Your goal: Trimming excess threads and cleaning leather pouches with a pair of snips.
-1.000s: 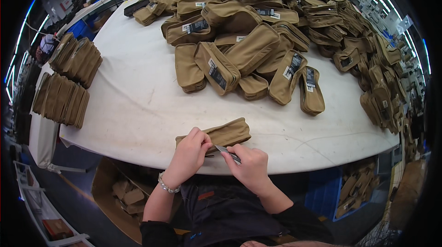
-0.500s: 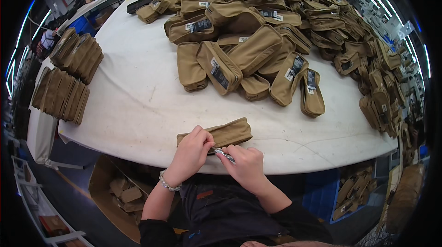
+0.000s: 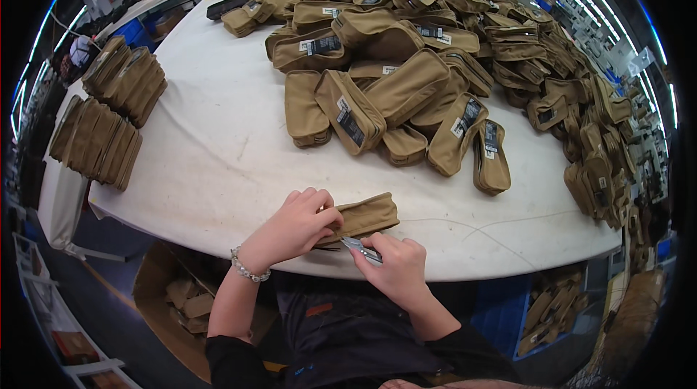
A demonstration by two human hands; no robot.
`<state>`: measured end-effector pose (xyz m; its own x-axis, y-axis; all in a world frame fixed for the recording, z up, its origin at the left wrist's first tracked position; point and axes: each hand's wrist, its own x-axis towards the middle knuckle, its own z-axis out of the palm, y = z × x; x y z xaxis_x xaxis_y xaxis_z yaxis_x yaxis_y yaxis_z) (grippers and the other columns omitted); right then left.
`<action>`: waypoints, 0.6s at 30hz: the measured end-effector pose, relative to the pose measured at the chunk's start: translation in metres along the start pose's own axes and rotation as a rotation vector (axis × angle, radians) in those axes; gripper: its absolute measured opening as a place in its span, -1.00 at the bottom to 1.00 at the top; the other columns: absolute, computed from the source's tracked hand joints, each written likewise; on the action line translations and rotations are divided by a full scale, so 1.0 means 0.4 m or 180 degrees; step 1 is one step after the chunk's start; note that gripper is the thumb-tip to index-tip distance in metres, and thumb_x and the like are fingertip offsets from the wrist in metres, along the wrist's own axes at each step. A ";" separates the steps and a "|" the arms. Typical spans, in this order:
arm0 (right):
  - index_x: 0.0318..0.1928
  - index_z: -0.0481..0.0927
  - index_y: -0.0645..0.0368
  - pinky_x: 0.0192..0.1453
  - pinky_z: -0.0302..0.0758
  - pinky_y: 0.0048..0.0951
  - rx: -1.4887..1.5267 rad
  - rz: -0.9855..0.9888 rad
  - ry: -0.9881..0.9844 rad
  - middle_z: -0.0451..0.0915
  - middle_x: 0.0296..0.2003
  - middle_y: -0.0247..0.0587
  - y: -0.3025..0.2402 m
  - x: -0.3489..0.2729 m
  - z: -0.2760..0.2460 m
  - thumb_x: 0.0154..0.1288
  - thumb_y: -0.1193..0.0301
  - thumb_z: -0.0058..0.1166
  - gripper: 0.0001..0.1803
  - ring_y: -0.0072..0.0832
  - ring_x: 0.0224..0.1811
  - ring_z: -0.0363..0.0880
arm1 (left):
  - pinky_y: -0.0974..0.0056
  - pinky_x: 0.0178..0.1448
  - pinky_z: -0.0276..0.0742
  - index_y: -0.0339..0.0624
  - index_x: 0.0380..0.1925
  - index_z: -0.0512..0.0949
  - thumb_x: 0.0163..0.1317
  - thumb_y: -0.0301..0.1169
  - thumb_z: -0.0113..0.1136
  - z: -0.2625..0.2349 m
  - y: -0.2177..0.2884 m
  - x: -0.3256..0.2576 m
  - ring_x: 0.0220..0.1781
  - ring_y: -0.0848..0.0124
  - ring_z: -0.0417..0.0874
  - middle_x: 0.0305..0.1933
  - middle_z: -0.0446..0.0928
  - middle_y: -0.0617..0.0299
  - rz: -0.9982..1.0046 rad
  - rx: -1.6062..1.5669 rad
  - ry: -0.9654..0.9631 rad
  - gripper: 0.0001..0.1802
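A tan pouch (image 3: pixel 361 218) lies at the tabletop's (image 3: pixel 218 149) near edge, pinned under the closed left hand (image 3: pixel 294 227). The right hand (image 3: pixel 396 267) grips what looks like small snips (image 3: pixel 361 247) just beside it.

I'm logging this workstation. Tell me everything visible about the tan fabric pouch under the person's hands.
The tan fabric pouch is long, flat and stitched. It lies at the near edge of the white table. The left hand presses on its left end; the right hand holds small metal snips at its lower edge.
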<state>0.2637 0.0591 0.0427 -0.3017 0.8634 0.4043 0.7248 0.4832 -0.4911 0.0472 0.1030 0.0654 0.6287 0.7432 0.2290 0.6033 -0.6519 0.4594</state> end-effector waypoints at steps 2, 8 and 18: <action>-0.47 0.60 0.06 -0.54 0.32 -0.40 -0.0008 0.0049 0.0000 0.61 -0.58 -0.33 0.000 0.002 0.000 0.03 0.28 0.36 -0.80 -0.34 -0.63 0.53 | 0.22 0.03 0.33 -0.03 -0.29 0.54 0.11 -0.38 0.29 0.006 0.001 0.005 -0.09 0.27 0.46 -0.21 0.42 0.26 0.0044 0.0143 -0.0082 -0.83; -0.46 0.59 0.08 -0.53 0.34 -0.40 0.0031 0.0049 -0.0043 0.61 -0.57 -0.32 -0.006 0.009 0.002 0.05 0.28 0.35 -0.79 -0.35 -0.62 0.55 | 0.23 -0.01 0.33 -0.05 -0.37 0.48 0.19 -0.33 0.20 0.030 -0.008 0.000 -0.14 0.28 0.44 -0.27 0.39 0.26 0.0117 0.0580 -0.0195 -0.89; -0.45 0.57 0.09 -0.50 0.42 -0.33 0.0014 0.0044 -0.0148 0.59 -0.60 -0.24 -0.019 0.025 0.002 0.07 0.26 0.35 -0.76 -0.29 -0.60 0.57 | 0.23 -0.01 0.31 -0.08 -0.35 0.45 0.22 -0.37 0.16 0.034 -0.015 -0.004 -0.13 0.27 0.42 -0.27 0.37 0.24 0.0135 0.0205 -0.0154 -0.90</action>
<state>0.2547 0.0643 0.0499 -0.3202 0.8758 0.3613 0.7264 0.4718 -0.4998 0.0493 0.1038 0.0504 0.6764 0.7075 0.2046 0.6049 -0.6922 0.3937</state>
